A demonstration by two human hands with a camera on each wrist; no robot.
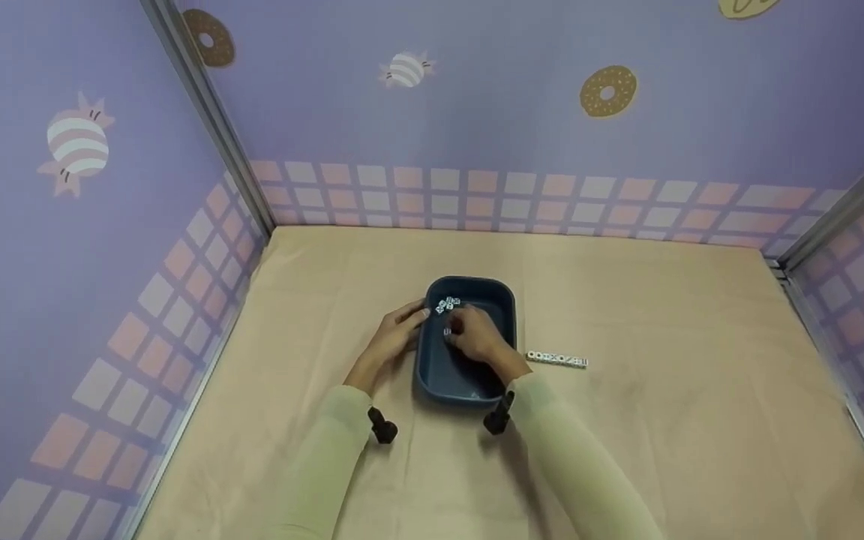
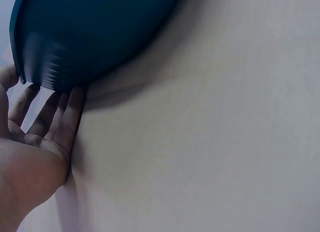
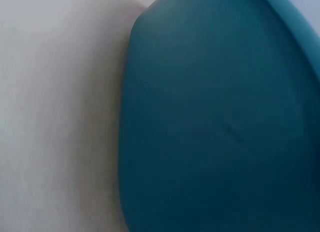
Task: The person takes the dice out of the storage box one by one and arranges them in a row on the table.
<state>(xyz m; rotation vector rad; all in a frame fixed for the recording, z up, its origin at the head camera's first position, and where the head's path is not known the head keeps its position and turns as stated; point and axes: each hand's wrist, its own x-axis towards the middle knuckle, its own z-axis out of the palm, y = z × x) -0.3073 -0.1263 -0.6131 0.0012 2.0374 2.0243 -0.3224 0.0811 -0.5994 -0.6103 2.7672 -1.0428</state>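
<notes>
A deep blue rectangular bin (image 1: 464, 394) stands on the cloth. Several small white cubes with dark marks (image 1: 448, 304) lie loose near its far left corner; dice or beads, I cannot tell. At the bin's left side, my left hand (image 1: 393, 334) holds the rim and outer wall, with thumb at the rim and fingers against the wall. My right hand (image 1: 477, 336) reaches inside, fingers curled, and pinches a white cube (image 1: 447, 331) at the fingertips. The right wrist view shows the bin's outer wall (image 3: 210, 117) but not the right hand.
Right of the bin, a straight row of white marked cubes (image 1: 556, 360) lies on the beige cloth (image 1: 664, 420). Purple patterned walls (image 1: 507, 135) enclose the table at the back and both sides. Each sleeve has a dark wrist mount (image 1: 382, 427) near its cuff.
</notes>
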